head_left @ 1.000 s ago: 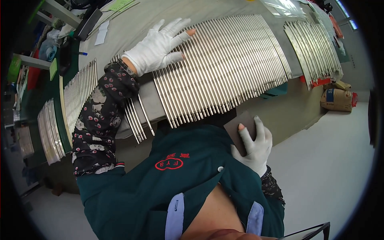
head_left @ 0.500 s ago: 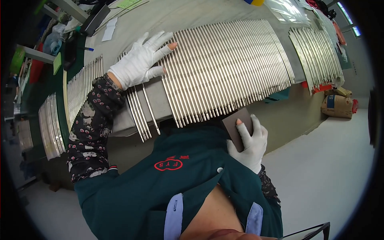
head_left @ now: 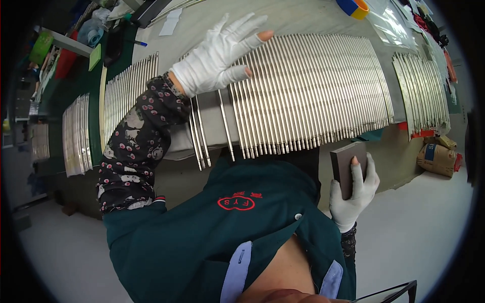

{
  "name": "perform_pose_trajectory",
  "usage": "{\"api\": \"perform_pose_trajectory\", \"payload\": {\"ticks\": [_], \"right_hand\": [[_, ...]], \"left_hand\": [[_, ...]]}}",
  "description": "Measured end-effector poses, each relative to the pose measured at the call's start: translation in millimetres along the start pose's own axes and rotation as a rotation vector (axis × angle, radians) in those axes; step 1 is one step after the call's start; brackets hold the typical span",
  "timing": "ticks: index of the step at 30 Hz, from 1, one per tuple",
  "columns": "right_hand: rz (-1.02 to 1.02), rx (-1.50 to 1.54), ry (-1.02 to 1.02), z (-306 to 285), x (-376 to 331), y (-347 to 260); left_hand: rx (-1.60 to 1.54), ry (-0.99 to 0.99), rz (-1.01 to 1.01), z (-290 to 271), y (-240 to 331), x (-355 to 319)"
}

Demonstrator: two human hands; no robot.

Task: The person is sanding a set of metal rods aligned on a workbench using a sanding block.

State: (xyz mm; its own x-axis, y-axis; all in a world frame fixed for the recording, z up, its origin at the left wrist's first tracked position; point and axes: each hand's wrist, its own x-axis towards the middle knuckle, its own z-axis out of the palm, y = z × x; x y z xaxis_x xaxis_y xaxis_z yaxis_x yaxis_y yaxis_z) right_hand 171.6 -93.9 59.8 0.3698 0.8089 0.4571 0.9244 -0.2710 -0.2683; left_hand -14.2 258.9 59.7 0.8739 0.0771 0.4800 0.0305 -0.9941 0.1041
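My left hand (head_left: 217, 58), in a white glove with bare thumb and fingertip, is spread open over the left end of a wide row of shiny metal rods (head_left: 313, 91) lying side by side on the table. Below its palm, a lone rod (head_left: 226, 126) lies just left of that row. A few more rods (head_left: 198, 136) stick out from under my wrist, their near ends past the table edge; the hand hides their upper parts. Off the table's front edge at right, my gloved right hand (head_left: 358, 202) grips a dark grey rectangular block (head_left: 343, 169) between thumb and fingers.
A smaller group of rods (head_left: 422, 93) lies at the right, another (head_left: 129, 91) at the left beside a pale strip. Toward the back are a tape roll (head_left: 359, 10), clear plastic bags (head_left: 394, 25) and a white paper (head_left: 171, 22). A brown sack (head_left: 437, 159) stands on the floor.
The view has shifted. My left hand has moved right over the wide row, and the lone rod lies closer to it. My right hand has carried the block farther right.
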Motion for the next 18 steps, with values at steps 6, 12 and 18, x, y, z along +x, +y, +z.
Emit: {"api": "perform_pose_trajectory", "payload": {"ticks": [6,12,18], "right_hand": [[0.005,0.029,0.037,4,6,7],[-0.056,0.064,0.038,8,14,-2],[-0.077,0.088,-0.012,7,13,-13]], "left_hand": [[0.307,-0.378,-0.074,-40,-20,-82],[0.261,-0.322,-0.057,6,-1,-53],[0.205,-0.143,-0.036,31,-1,6]]}}
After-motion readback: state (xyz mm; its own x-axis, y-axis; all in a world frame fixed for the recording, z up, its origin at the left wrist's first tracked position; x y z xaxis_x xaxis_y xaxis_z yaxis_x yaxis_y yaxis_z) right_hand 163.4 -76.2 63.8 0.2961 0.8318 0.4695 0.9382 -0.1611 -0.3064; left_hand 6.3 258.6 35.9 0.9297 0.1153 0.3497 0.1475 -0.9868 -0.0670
